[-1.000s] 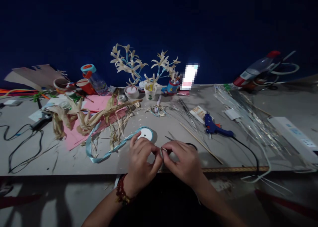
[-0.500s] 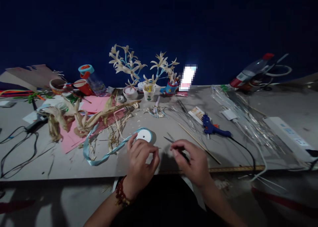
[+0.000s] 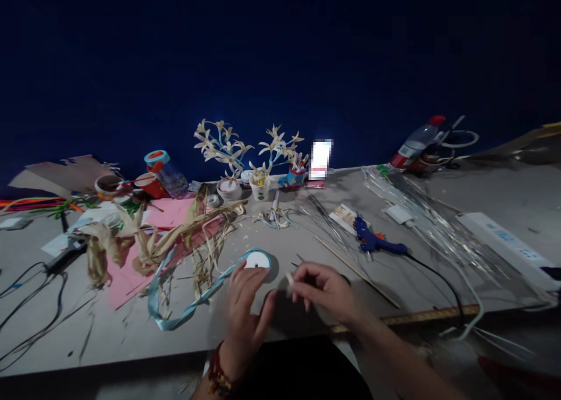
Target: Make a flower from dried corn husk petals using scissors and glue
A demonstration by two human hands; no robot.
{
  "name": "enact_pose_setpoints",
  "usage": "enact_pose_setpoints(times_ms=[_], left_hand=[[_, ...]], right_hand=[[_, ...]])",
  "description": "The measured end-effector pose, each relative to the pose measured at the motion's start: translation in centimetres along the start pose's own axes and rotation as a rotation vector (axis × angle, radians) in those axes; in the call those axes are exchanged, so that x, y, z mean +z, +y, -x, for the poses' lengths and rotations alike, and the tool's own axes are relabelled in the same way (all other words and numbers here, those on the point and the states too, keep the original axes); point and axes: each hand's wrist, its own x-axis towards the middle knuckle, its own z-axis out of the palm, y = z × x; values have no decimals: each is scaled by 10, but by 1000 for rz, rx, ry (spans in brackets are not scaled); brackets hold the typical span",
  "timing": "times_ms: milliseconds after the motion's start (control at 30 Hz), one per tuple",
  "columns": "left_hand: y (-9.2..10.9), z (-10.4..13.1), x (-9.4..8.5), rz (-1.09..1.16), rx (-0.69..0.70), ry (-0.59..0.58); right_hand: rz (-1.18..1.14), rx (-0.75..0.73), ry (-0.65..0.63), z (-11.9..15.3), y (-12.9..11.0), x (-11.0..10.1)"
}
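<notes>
My left hand (image 3: pixel 249 306), with a beaded bracelet at its wrist, hovers above the near table edge. Its thumb and fingers are apart and nothing shows between them. Just beyond its fingertips lies a white spool of light blue ribbon (image 3: pixel 257 261), its loose end looping left. A small pale strip (image 3: pixel 290 279), blurred, is pinched at the fingertips of my right hand (image 3: pixel 324 292). Dark scissors (image 3: pixel 346 280) show partly behind that hand; whether its fingers also touch them I cannot tell.
Dried corn husks (image 3: pixel 149 242) lie over pink paper (image 3: pixel 120 271) at left. Pale flowers (image 3: pixel 223 146) stand in small pots at the back. To the right are a wooden stick (image 3: pixel 355 268), a blue glue gun (image 3: pixel 377 242) with its cord, wires and a power strip (image 3: pixel 508 248).
My left thumb and fingers have spread out of a pinch. In my right fingertips a pale strip now shows, and the scissors are more hidden behind that hand. The view has tilted up.
</notes>
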Motion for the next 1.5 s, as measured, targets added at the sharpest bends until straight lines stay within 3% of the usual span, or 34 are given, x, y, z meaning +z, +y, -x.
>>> enact_pose_setpoints(times_ms=[133,167,333,633,1100,1233,1367,1500], left_hand=[[-18,24,-1,-57,-4,-27],[-22,32,0,-75,-7,-38],[-35,59,2,-130,-4,-62],[-40,70,-5,-22,-29,-120],[-43,66,-2,64,-59,-59],[-50,71,3,59,-72,20],[-47,76,7,33,-137,39],[-40,71,6,22,-195,17]], right_hand=[[999,-234,154,-52,-5,-47],[1083,-234,157,-68,-5,-56],[1272,-220,82,-124,0,-71],[1405,-161,-37,-155,8,-68],[1321,-186,-67,-142,27,-81],[1308,-185,11,-135,22,-88],[1296,-191,83,-106,13,-88],[1078,-294,97,-58,12,-62]])
